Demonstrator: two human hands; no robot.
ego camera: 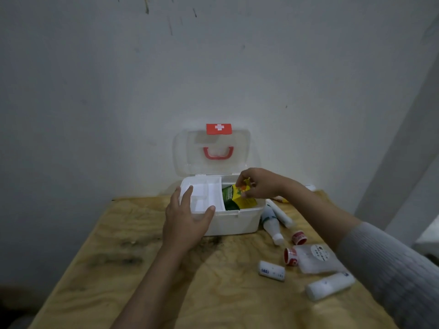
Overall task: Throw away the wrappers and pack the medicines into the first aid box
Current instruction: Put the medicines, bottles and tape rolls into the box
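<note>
A white first aid box (237, 224) stands open at the table's far edge, its clear lid (211, 150) with red handle leaning back against the wall. A white divided tray (204, 193) fills the box's left half. My left hand (185, 222) rests over the box's front left corner, fingers spread on the tray's edge. My right hand (259, 184) pinches a yellow and green medicine carton (237, 198) that stands tilted inside the box's right half.
On the wooden table (166, 269) right of the box lie white bottles (270, 222) (330, 284), a tube (281, 213), two red-capped rolls (299, 237) (291, 256), a bandage roll (272, 270) and a clear pouch (316, 258). A grey wall stands close behind.
</note>
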